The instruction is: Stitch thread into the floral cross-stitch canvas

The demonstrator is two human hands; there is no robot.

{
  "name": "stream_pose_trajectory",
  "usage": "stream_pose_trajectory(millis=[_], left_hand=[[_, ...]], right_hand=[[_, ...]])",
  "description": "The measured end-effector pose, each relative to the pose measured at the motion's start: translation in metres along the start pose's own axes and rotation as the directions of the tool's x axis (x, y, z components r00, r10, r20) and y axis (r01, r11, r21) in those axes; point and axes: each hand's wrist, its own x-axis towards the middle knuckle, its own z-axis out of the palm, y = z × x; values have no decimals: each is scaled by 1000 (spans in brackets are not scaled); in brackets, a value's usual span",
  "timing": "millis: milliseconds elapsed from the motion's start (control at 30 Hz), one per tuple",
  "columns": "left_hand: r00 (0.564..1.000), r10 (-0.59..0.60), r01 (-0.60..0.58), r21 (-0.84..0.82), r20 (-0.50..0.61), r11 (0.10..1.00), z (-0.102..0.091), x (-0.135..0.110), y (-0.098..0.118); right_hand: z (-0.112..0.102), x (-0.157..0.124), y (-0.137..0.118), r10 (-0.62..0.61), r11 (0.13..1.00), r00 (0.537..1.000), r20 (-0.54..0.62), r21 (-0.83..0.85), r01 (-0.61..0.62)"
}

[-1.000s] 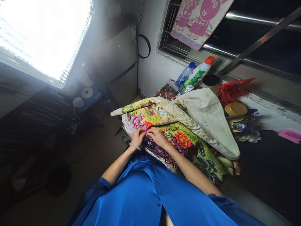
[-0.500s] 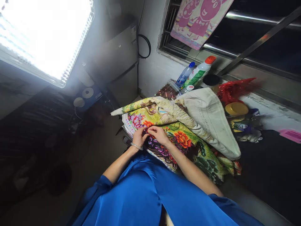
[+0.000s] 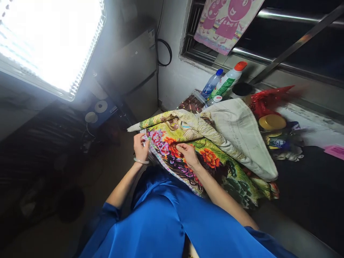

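A large cross-stitch cloth (image 3: pixel 199 179) with orange and pink flowers is spread in front of my body, its pale back (image 3: pixel 228 122) folded over on the far right. My left hand (image 3: pixel 140 148), a pale bangle on its wrist, has its fingers closed on the cloth's white left border. Over the orange flowers, my right hand (image 3: pixel 188 154) is pinched, thumb against forefinger. Whatever is in that pinch is too small to make out.
A bright lamp (image 3: pixel 51 43) hangs at the upper left. Behind the cloth stand a blue-capped bottle (image 3: pixel 212 84), an orange-capped bottle (image 3: pixel 228 80) and a yellow-lidded jar (image 3: pixel 272 123). A red plastic bag (image 3: pixel 268 100) lies by the window, and a fridge (image 3: pixel 134 64) stands farther back.
My left hand has moved left, away from my right hand, to the cloth's border. My right hand has shifted slightly right, still pinched.
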Motion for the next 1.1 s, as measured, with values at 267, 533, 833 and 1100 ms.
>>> stream_pose_trajectory(millis=[267,533,833,1100], left_hand=[[740,57,-363,326,670,873,48,-27,-1],[810,-2,-239,332,587,913,33,-23,-1],[809,-98,230,-160,579,960,47,-28,-1],[807,175,-287,115,565,951,41,-19,-15]], right_hand=[[9,-1,-6,22,999,1000,-11,48,-22],[8,-2,-6,38,998,999,-6,51,-38],[10,-4,-8,30,998,1000,-4,61,-29],[11,-2,-4,27,998,1000,-7,49,-27]])
